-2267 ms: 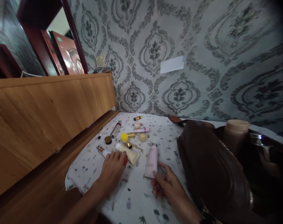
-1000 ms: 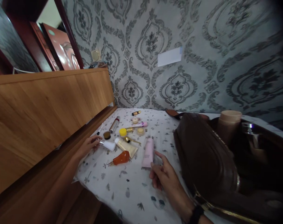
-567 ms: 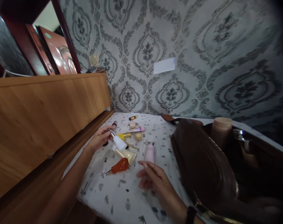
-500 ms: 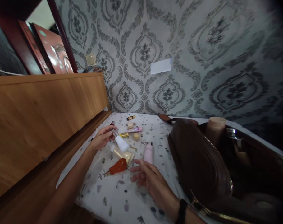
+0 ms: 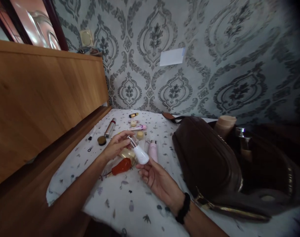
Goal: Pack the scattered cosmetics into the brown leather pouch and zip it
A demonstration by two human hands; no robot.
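Shifted since one second ago: one white bottle with silver neck (image 5: 140, 154), formerly low at the left of the group, now raised and tilted between both hands, above the cloth (image 5: 130, 205); right hand (image 5: 162, 182), formerly beside the pink tube, now at the bottle's base.

Nearest: black wristband (image 5: 183, 208), on the right wrist. Right hand, palm upward, fingers curled, fingertips at the bottle's base; whether they grip cannot be told. Brown bag (image 5: 204, 158), right side, unzipped, containing a beige-topped container (image 5: 225, 124) and a silver-topped item (image 5: 245, 144). Orange bottle (image 5: 122, 166), lying on its side. Left hand (image 5: 119, 144), fingers closed on the silver neck. Cream tube (image 5: 127, 153), partly hidden behind the hands. Pink tube (image 5: 153, 149), just beyond the right hand.

Farther: round brown-lidded pot (image 5: 101, 141); small yellow jar (image 5: 140, 135); silver tube with red band (image 5: 110, 127); black-and-gold tube (image 5: 133, 115).

Farthest: patterned wall (image 5: 150, 80), bearing white paper (image 5: 172, 57).
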